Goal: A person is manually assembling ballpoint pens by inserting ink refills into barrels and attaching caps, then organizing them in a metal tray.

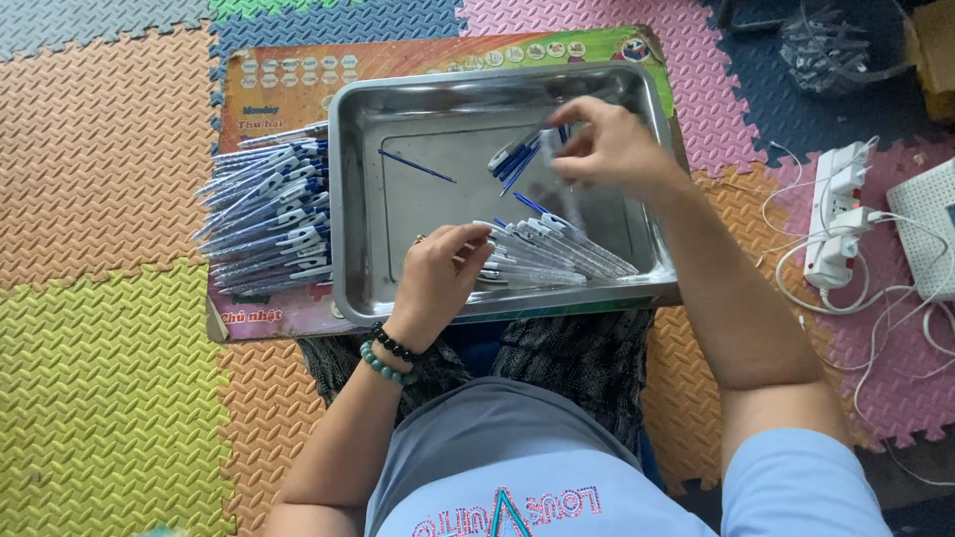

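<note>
In the steel tray [358,199] resting on a printed board on the foam floor mat [99,298], the loose row of clear pens [557,254] lies at about 3 o'clock from the left hand [443,273], touching its fingertips, so this hand is the nearer one. The pens' long axes run roughly from 10 o'clock to 4 o'clock, their white-and-blue clip ends pointing toward 10 o'clock and their clear barrels trailing toward the tray's right wall. The left hand is narrowly curled, fingers pinched on the end of one pen in that row. The right hand [612,149] hovers above the tray at about 1 o'clock from the left, fingers closed around a small bunch of blue pen parts [517,159] whose axis runs from 1 o'clock down to 7 o'clock. A single blue refill [416,165] lies alone on the tray floor. Outside the tray, at 9 o'clock, a stack of finished pens [269,219] lies fanned, clips toward the tray.
</note>
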